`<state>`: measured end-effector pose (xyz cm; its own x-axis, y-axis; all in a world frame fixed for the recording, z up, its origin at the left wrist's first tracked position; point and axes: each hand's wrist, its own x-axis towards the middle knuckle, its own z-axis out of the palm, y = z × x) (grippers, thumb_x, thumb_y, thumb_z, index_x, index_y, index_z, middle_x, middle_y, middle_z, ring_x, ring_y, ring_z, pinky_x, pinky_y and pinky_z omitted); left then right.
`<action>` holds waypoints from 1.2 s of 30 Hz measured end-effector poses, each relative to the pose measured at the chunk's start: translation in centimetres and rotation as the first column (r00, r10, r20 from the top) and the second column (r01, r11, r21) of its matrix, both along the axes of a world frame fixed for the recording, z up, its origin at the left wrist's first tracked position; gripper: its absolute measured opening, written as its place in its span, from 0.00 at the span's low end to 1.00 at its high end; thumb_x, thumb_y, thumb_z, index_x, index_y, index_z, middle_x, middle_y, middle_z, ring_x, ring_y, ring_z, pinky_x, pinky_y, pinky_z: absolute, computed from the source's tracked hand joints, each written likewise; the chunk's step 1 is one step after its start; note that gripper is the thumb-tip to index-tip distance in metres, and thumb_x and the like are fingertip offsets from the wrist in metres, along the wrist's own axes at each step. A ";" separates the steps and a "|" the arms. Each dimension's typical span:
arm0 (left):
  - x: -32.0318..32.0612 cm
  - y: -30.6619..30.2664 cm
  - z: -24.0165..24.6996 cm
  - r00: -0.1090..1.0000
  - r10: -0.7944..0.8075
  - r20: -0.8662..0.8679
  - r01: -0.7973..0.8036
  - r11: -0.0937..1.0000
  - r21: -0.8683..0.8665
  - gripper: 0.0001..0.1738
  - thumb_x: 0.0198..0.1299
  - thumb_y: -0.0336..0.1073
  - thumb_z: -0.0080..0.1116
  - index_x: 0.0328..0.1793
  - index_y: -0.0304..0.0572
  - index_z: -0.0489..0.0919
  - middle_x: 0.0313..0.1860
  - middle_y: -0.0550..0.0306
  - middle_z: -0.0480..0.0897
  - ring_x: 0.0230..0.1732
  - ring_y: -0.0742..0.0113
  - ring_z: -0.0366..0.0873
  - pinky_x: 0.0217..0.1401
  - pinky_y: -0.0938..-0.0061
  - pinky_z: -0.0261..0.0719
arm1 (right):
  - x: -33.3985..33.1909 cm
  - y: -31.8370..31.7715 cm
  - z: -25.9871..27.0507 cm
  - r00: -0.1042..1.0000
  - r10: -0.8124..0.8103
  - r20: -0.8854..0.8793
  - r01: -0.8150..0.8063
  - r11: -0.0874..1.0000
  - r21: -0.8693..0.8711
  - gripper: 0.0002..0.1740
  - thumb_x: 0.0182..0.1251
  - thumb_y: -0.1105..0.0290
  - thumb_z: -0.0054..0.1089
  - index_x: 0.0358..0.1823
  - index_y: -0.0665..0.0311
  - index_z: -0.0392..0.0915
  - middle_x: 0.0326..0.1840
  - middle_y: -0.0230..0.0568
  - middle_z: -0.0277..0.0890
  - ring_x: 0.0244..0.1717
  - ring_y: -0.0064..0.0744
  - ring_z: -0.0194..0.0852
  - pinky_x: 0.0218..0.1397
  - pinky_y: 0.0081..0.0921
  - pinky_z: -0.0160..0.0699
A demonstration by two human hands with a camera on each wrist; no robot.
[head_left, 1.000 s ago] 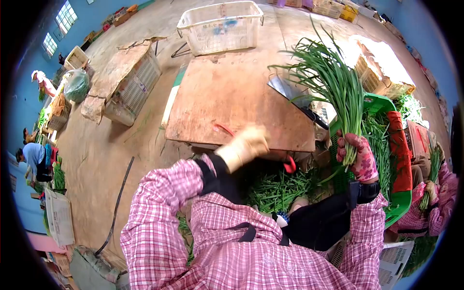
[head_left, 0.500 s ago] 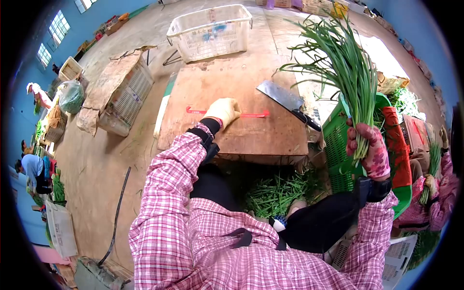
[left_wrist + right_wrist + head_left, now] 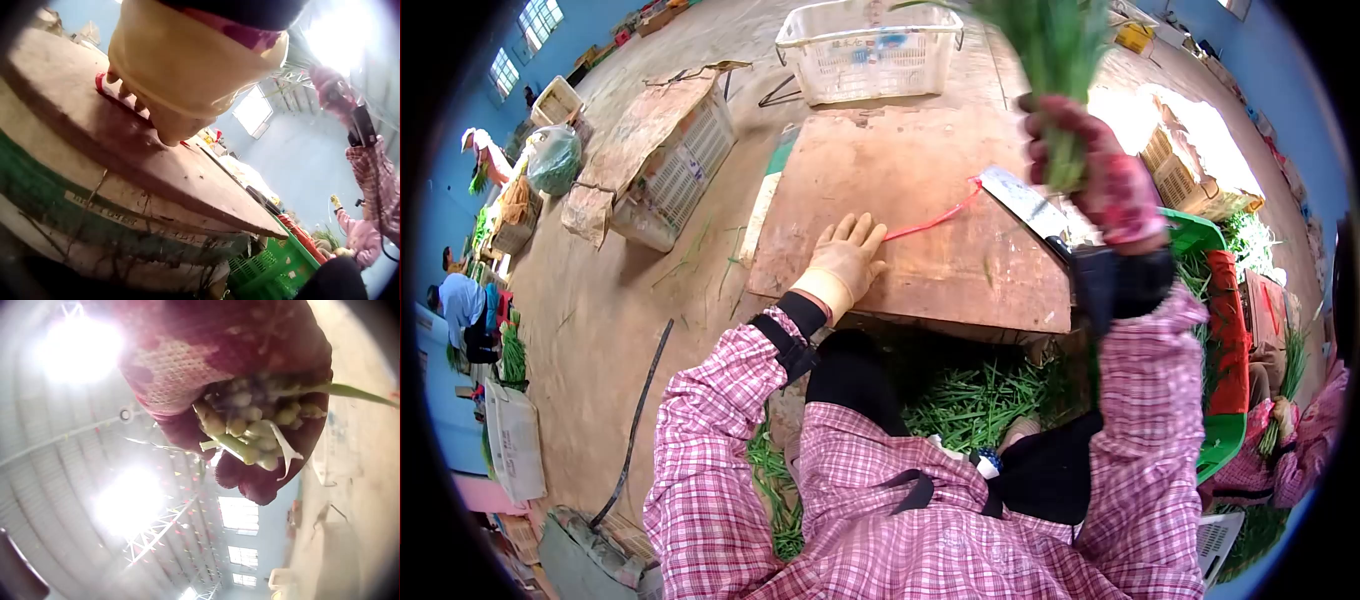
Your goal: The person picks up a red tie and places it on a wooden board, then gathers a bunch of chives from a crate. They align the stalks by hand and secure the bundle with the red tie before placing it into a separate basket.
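My right hand (image 3: 1112,175), in a red patterned glove, grips a bunch of garlic chives (image 3: 1055,55) raised over the right side of the wooden board (image 3: 940,285). The bunch is blurred, its leaves running out of the top of the head view. Pale cut stem ends (image 3: 247,428) poke from the fist in the right wrist view. On the board's left part lies my left hand (image 3: 845,262) in a cream glove, fingers spread, right at one end of a thin red strip (image 3: 937,217). The strip's far end reaches the cleaver (image 3: 1022,205), near the right edge.
A green crate (image 3: 1225,455) with a red cloth (image 3: 1228,340) stands at the right. Cut greens (image 3: 975,400) lie beneath the board. Behind it stands a white plastic basket (image 3: 870,65). Another person (image 3: 1310,430) sits at the far right, holding greens.
My left hand came down onto the board, where the red strip now lies slanted, and its fingers spread. My right hand swung the chives up and left, from the green crate to over the board.
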<state>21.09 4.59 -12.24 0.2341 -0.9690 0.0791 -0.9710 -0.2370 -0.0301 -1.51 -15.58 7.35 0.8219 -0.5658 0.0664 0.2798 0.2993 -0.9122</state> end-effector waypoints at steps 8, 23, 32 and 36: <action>4.4 0.6 -1.0 0.985 -0.173 0.026 0.174 0.983 -0.051 0.31 0.71 0.48 0.51 0.78 0.49 0.67 0.79 0.49 0.65 0.80 0.45 0.57 0.80 0.52 0.55 | 8.1 7.2 -18.9 0.831 0.189 -0.522 0.010 0.935 0.355 0.11 0.70 0.66 0.63 0.42 0.68 0.79 0.26 0.44 0.81 0.23 0.38 0.82 0.24 0.37 0.84; 4.0 -1.5 2.5 0.957 -0.164 -0.239 0.077 0.939 -0.336 0.23 0.65 0.41 0.60 0.66 0.51 0.79 0.73 0.46 0.73 0.77 0.43 0.62 0.77 0.56 0.63 | 8.4 9.4 -17.2 0.807 0.175 -0.564 0.067 0.922 0.382 0.12 0.71 0.65 0.63 0.45 0.69 0.80 0.29 0.46 0.81 0.24 0.38 0.82 0.25 0.32 0.83; 1.5 -5.3 -0.9 0.841 -0.376 -0.389 0.280 0.918 -0.282 0.23 0.73 0.40 0.54 0.73 0.66 0.75 0.82 0.46 0.59 0.82 0.31 0.48 0.82 0.47 0.53 | -0.5 9.8 -16.1 0.675 0.336 -0.657 -0.335 0.933 0.134 0.20 0.77 0.55 0.54 0.42 0.67 0.82 0.24 0.34 0.79 0.19 0.20 0.71 0.21 0.19 0.66; 1.2 -5.6 -1.5 0.852 -0.376 -0.364 0.271 0.912 -0.309 0.23 0.73 0.40 0.54 0.73 0.65 0.75 0.82 0.49 0.60 0.82 0.35 0.48 0.82 0.49 0.53 | -9.1 10.6 -20.6 0.469 0.432 -0.770 -0.805 0.568 -0.172 0.14 0.69 0.60 0.63 0.38 0.66 0.85 0.29 0.38 0.82 0.29 0.32 0.80 0.36 0.30 0.78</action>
